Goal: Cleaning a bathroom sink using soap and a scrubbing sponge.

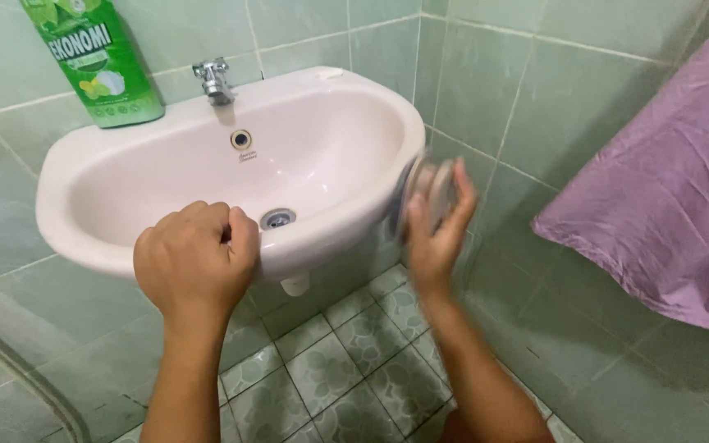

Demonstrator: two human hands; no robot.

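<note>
A view from above showed a person's two bare hands at a small pale pink wash basin fixed to a green tiled wall.

The left hand was curled over the basin's front rim, its fingers bent together and hooked over the edge, the thumb pressed alongside them. Just beyond those fingers, down inside the bowl, lay the round metal drain. Further beyond, on the back ledge, stood a silver tap, and off to the left of it a green soap refill pouch leaned upright against the tiles.

The right hand was at the outer right side of the basin, fingers raised and closed round a round, flat scrubbing pad, greyish and blurred. The pad sat between the fingertips and the basin's outer wall, and appeared to touch that wall, though the blur made contact hard to confirm. What the pad was made of could not be told.

To the right of the right hand's fingers, well apart, a purple cloth hung across the corner. Beneath both wrists was a floor of small patterned green tiles.
</note>
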